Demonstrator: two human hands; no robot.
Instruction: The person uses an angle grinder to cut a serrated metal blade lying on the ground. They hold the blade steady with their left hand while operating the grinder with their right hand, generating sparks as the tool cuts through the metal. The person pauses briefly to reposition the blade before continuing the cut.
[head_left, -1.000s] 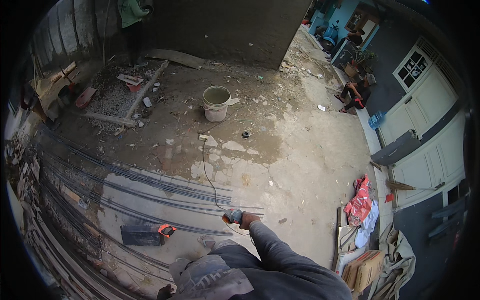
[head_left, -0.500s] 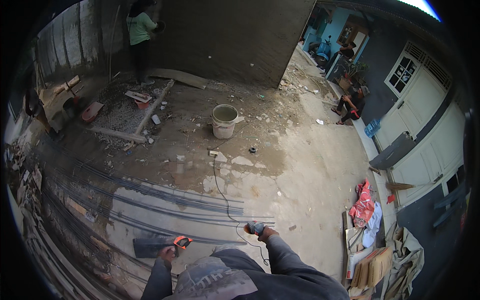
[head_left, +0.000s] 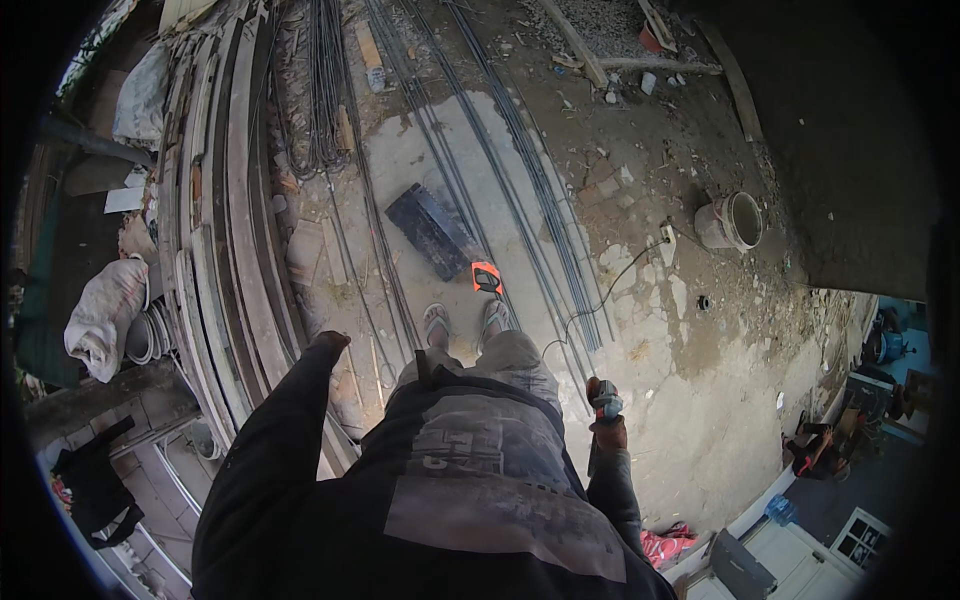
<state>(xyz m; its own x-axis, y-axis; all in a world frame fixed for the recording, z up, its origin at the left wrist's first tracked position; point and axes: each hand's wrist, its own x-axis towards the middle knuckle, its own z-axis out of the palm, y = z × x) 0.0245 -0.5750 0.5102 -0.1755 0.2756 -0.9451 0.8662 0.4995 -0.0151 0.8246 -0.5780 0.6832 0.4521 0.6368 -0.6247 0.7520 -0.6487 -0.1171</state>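
In my right hand point(head_left: 610, 433) is a grey corded power tool point(head_left: 606, 400) that looks like an angle grinder, held beside my right hip with my fingers wrapped round it. My left hand point(head_left: 335, 341) hangs out to the left, over the ground near the stacked boards; its fingers are too small and dark to make out. Ahead of my sandalled feet lies a long black box-like object point(head_left: 428, 230), with an orange-and-black handle point(head_left: 487, 278) at its near end. Neither hand touches it. Thin steel rods point(head_left: 520, 190) run along the ground just right of it.
Long boards point(head_left: 245, 220) are stacked at the left, near a white sack point(head_left: 108, 315). A black cable point(head_left: 610, 283) leads to a power socket point(head_left: 668, 243) beside a pale bucket point(head_left: 730, 221). A person point(head_left: 810, 447) sits by the house at the right.
My view has swung left and downward, bringing the boards and my feet into sight. My left hand has moved away from the orange handle; my right hand still holds the tool.
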